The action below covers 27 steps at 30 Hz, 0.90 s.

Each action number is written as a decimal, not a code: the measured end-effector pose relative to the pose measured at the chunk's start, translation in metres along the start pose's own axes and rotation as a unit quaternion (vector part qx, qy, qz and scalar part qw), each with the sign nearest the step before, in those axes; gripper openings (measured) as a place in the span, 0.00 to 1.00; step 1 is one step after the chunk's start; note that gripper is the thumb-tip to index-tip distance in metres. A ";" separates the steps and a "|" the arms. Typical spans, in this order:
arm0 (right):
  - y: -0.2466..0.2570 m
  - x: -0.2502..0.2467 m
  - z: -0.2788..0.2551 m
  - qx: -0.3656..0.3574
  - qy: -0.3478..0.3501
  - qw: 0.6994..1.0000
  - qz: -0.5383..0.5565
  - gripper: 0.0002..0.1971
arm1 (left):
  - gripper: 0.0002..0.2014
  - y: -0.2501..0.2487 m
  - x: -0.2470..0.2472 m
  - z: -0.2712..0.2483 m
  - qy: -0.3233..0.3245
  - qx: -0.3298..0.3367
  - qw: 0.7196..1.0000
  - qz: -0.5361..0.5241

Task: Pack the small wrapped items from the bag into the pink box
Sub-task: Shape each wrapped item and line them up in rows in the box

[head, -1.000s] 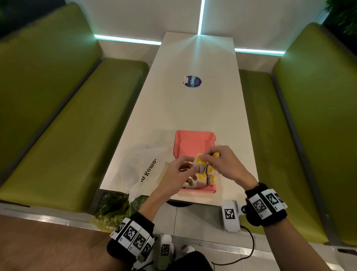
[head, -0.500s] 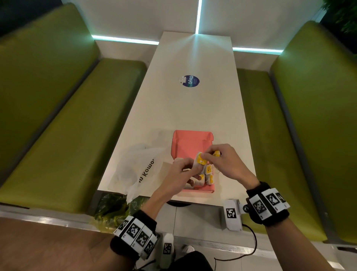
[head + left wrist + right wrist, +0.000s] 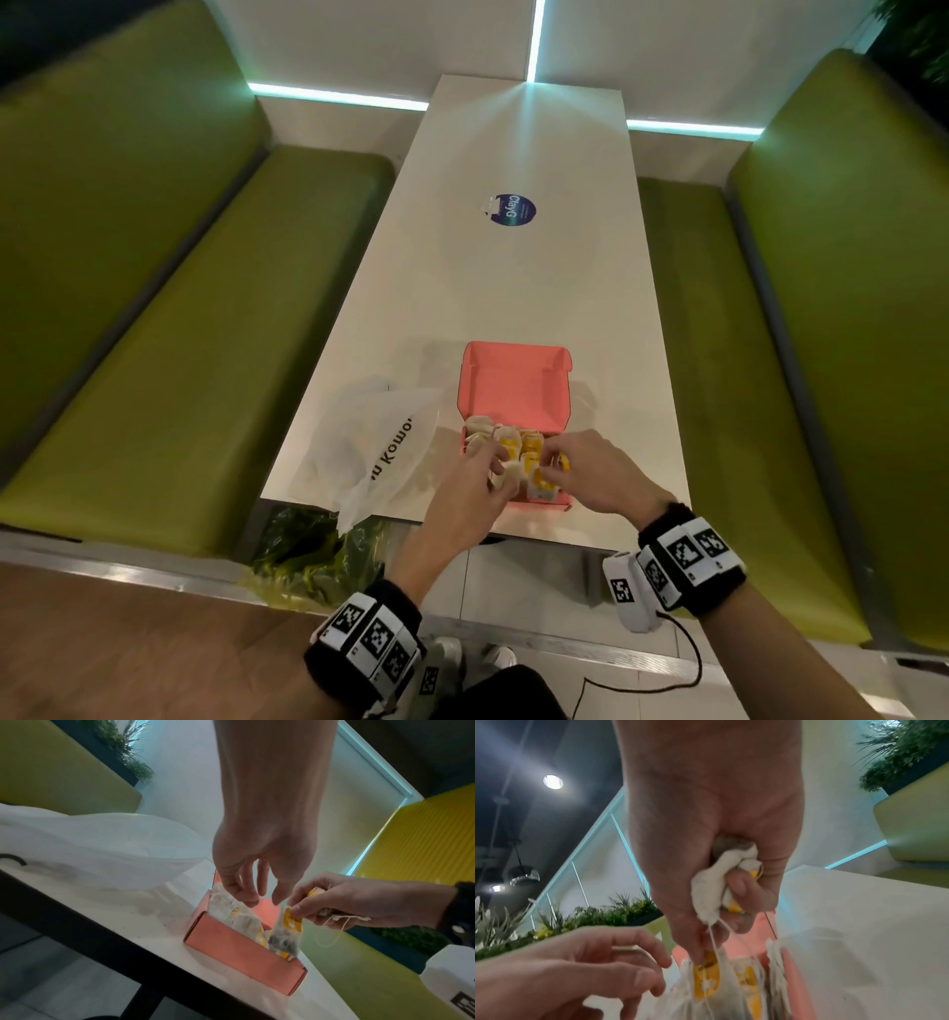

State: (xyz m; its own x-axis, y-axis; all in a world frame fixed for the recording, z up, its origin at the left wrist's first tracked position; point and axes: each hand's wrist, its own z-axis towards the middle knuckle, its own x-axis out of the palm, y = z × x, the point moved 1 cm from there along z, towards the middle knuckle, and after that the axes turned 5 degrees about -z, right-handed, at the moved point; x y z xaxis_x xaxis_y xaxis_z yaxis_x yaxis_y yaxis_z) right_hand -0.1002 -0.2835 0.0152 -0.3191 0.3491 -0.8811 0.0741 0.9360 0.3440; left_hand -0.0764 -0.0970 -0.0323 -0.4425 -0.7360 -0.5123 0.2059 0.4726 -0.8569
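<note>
The pink box (image 3: 513, 390) lies at the table's near edge with its lid flat open, its front wall (image 3: 244, 959) facing me. Several white tea bags with yellow tags (image 3: 508, 442) fill its tray. My left hand (image 3: 495, 462) hovers over them with loose fingers (image 3: 246, 898) that hold nothing. My right hand (image 3: 552, 462) pinches one tea bag (image 3: 285, 935) by its yellow tag at the box's near right corner. It also clutches a bunch of tea bags (image 3: 713, 888) in its palm. The white plastic bag (image 3: 369, 442) lies left of the box.
The long white table (image 3: 513, 288) carries a round blue sticker (image 3: 508, 209) farther out. Green benches (image 3: 154, 360) flank it on both sides. A green leafy bag (image 3: 318, 550) sits below the table's near left corner. A white device (image 3: 629, 591) hangs at my right wrist.
Both hands have dropped lower onto the box's near end. The left hand has let go of the tea bags it held together with the right.
</note>
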 end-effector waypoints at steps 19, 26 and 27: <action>0.006 0.038 0.010 0.047 -0.064 0.991 -0.104 0.04 | 0.15 0.005 0.021 -0.016 0.146 0.062 0.960 0.232; 0.010 0.053 0.004 0.031 -0.028 0.993 -0.113 0.05 | 0.14 0.008 0.023 -0.016 0.139 0.071 0.964 0.216; 0.011 0.053 0.005 0.035 -0.038 0.992 -0.111 0.06 | 0.15 0.009 0.023 -0.015 0.140 0.071 0.964 0.215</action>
State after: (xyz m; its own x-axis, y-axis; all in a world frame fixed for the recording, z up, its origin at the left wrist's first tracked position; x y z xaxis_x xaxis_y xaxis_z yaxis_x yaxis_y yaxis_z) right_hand -0.1113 -0.2548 -0.0293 -0.2622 0.1328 -0.9558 0.0768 0.9902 0.1165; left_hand -0.0981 -0.1021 -0.0505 -0.5039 -0.3183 -0.8029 0.5312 0.6188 -0.5787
